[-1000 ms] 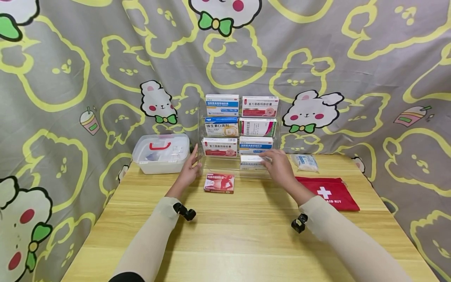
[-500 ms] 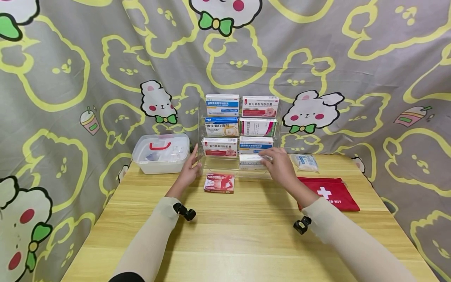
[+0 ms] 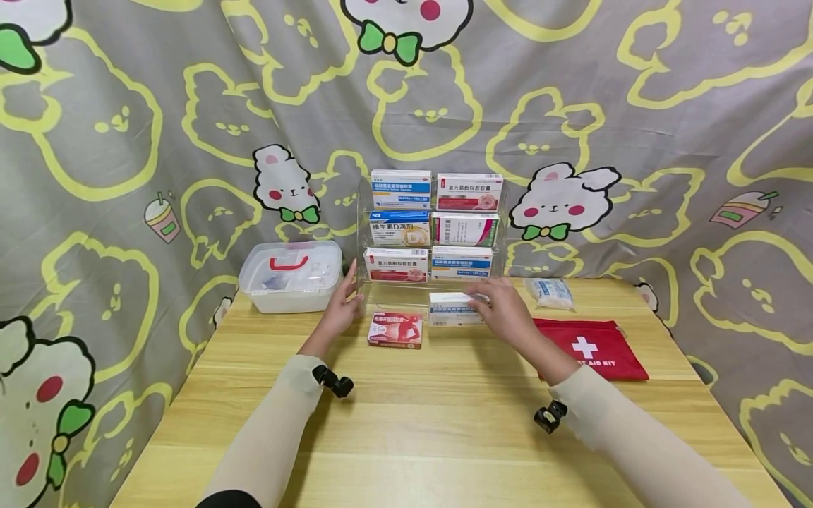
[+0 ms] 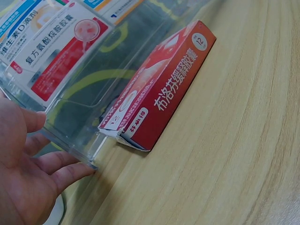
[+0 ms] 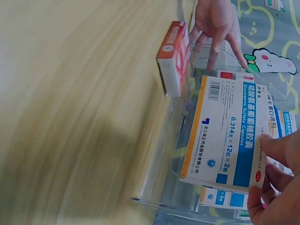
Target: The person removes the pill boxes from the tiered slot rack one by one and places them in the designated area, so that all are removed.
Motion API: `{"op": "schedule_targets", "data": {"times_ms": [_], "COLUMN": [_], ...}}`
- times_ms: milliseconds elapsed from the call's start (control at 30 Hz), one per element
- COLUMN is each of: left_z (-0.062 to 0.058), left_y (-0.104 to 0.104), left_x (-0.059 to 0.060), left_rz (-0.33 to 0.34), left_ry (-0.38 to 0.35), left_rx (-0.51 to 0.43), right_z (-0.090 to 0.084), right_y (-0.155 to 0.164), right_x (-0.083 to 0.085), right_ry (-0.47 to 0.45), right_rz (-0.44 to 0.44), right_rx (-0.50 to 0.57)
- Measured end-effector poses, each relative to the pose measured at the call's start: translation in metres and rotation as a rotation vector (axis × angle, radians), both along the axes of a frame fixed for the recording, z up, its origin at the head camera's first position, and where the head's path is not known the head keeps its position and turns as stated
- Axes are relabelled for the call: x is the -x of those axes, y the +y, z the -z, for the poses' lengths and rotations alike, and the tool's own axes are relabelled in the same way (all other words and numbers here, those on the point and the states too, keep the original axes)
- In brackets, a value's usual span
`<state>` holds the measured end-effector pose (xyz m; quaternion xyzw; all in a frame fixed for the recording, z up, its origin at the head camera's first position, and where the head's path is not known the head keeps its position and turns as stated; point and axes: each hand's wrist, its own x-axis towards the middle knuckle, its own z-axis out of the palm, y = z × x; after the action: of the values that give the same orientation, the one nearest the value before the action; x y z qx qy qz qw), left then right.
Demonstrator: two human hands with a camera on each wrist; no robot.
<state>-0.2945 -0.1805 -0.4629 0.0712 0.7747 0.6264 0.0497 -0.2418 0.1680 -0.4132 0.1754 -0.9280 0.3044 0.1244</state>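
Fingers of the right hand pinch one white-and-blue medicine box just before the clear acrylic rack at the counter's back edge. Six boxes fill the rack. Left hand, fingers straight, steadies the rack's left wall. One red box lies in front.

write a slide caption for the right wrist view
Right hand pinches a white-and-blue cardboard medicine box at a clear acrylic rack, near a red box.

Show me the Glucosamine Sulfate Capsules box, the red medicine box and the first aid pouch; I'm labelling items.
Glucosamine Sulfate Capsules box (image 5: 225, 133), right wrist view, printed face.
Red medicine box (image 3: 394, 330), head view, top face.
First aid pouch (image 3: 593, 347), head view, white cross.
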Motion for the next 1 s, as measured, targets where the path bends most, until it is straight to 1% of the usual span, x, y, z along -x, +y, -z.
{"op": "schedule_targets", "data": {"times_ms": [267,400,467,567,667,733,833,1000], "left_z": [-0.001,0.001,0.005,0.015,0.025,0.029,0.031,0.031], "left_y": [0.000,0.000,-0.001,-0.003,-0.005,-0.005,-0.005,-0.004], "left_x": [-0.002,0.000,0.004,0.012,0.018,0.020,0.020,0.019], "left_rz": [0.008,0.010,0.010,0.007,-0.001,-0.009,-0.019,-0.033], "left_ry": [0.016,0.012,0.006,0.000,0.010,0.024,0.045,0.061], "left_rx": [-0.016,-0.014,-0.014,-0.014,-0.010,-0.001,0.005,0.007], "right_z": [0.014,0.024,0.029,0.033,0.036,0.036,0.038,0.043], "right_y": [0.003,0.003,0.003,0.003,0.003,0.003,0.004,0.008], "right_x": [-0.004,-0.004,-0.004,-0.005,-0.006,-0.006,-0.006,-0.002], "right_ry": [-0.039,-0.101,-0.132,-0.174,-0.211,-0.232,-0.239,-0.250], "right_rz": [-0.019,-0.019,-0.021,-0.022,-0.021,-0.018,-0.029,-0.058], "right_rx": [-0.026,-0.035,-0.045,-0.052,-0.055,-0.051,-0.051,-0.037]}}
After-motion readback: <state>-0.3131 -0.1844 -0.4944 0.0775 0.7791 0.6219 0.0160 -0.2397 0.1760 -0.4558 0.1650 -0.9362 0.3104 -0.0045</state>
